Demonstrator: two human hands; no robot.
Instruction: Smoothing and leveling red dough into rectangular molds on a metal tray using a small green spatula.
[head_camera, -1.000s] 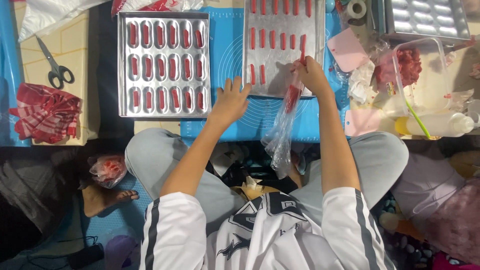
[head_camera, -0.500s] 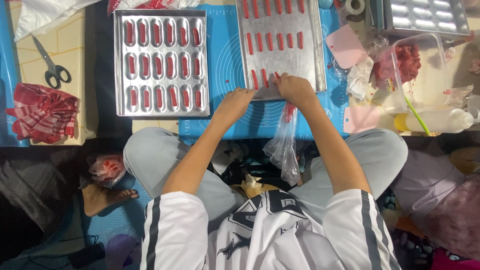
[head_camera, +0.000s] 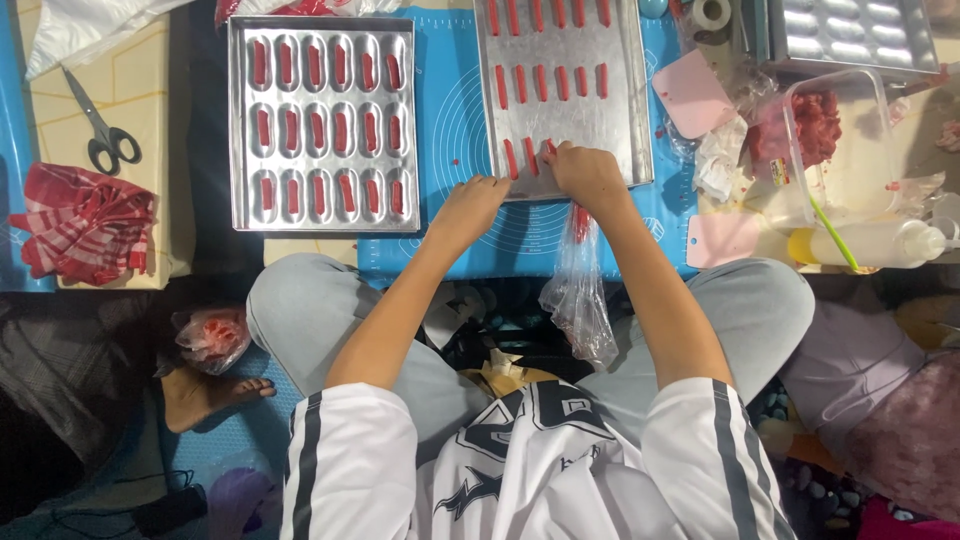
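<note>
Under your right hand (head_camera: 588, 172), at the near edge of the flat metal tray (head_camera: 630, 100), you held a clear piping bag (head_camera: 578, 290) with red filling. Its long axis ran almost straight toward and away from you: the tip end pointed away, onto the tray, while the slack, crumpled tail hung back over the table edge toward your lap. Your right fingers were curled and pressed together around the bag's upper part, pinching it just behind the tip; the tip itself was hidden under the hand, so I cannot tell whether it touched the metal.

Your left hand (head_camera: 470, 205) lay just beside the right, on the blue silicone mat (head_camera: 450, 120), with its fingers pressed together against the tray's near left corner and holding nothing that I could see.

On the flat tray, short red strips (head_camera: 540, 83) lay in rows, each with its long axis running away from you, and the nearest row stopped right at your right hand.

To the left, apart from the flat tray, sat a moulded tray (head_camera: 240, 120) whose oval wells each held a red strip.

Further left lay scissors (head_camera: 100, 130) and a red striped cloth (head_camera: 85, 225).

To the right were a pink scraper (head_camera: 690, 95) and a clear tub (head_camera: 850, 150) with red paste.
</note>
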